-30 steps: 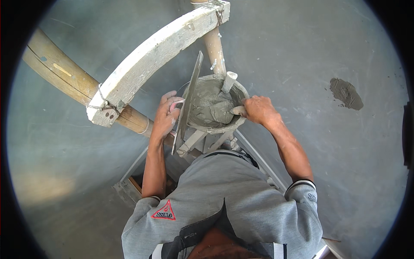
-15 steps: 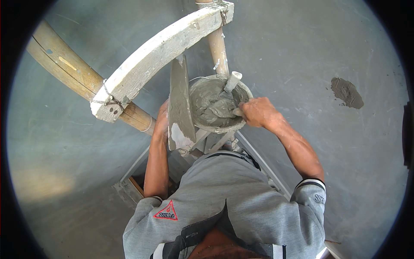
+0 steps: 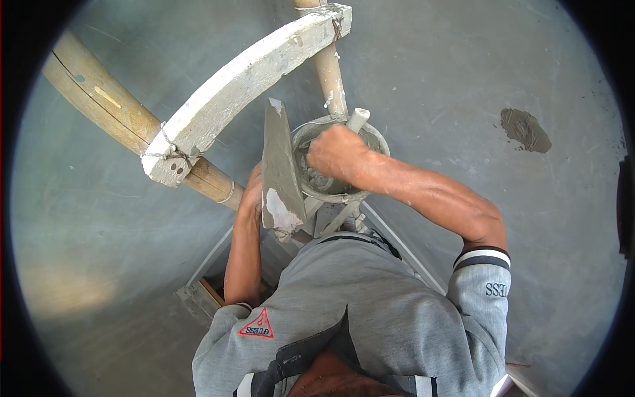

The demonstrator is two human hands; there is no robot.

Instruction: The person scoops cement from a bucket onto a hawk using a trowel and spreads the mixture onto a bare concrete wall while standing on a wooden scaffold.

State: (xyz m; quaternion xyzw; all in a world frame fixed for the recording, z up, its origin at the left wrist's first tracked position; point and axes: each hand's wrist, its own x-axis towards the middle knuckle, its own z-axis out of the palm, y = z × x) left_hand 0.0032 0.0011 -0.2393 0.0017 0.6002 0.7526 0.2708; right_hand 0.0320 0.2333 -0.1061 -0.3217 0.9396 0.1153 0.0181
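Observation:
My left hand [image 3: 251, 190] is closed on a hawk [image 3: 282, 169], a flat mortar board held tilted on edge; its grip side is hidden. Grey wet mortar coats most of the board, with a pale bare patch near its lower end. Just right of it stands a round bucket [image 3: 380, 137] of wet mortar [image 3: 317, 180]. Over the bucket, my right hand [image 3: 337, 153] is closed on a trowel, which the hand now hides. A second tool with a pale, mortar-smeared handle [image 3: 358, 119] leans in the bucket, behind my right hand.
A white-smeared timber [image 3: 245, 83] is tied across two bamboo poles [image 3: 112, 102] [image 3: 331, 79] ahead and left. Smooth grey plaster walls surround me, with a dark wet mortar patch [image 3: 526, 130] at right. Pale rails [image 3: 417, 258] slope beside my body.
My right hand has moved left from the bucket's right rim to above the mortar, close to the hawk. The hawk has shifted slightly right and down.

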